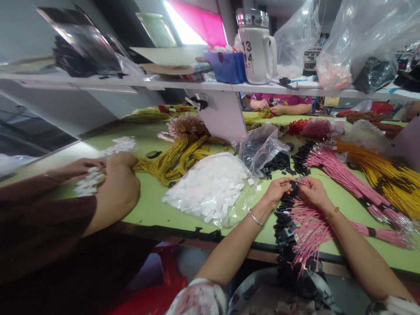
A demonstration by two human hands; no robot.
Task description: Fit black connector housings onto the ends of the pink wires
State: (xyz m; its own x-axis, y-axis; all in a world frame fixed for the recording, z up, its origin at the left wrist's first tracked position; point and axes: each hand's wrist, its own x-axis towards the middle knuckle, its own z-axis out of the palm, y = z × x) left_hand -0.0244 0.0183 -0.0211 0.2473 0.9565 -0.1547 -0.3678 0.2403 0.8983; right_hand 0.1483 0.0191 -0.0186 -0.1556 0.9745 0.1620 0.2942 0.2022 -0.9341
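Pink wires: right hand grips near their ends, presumably for control. Left hand pinches a black housing.

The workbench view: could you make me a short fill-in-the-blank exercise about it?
1. The left hand pinches a small part whose colour is ____.
2. The right hand is at a bunch of wires whose colour is ____.
3. The clear bag nearest the front edge of the table holds pieces whose colour is ____.
4. The mug on the shelf shows 13 above the number ____.

Missing words: black; pink; white; 14.
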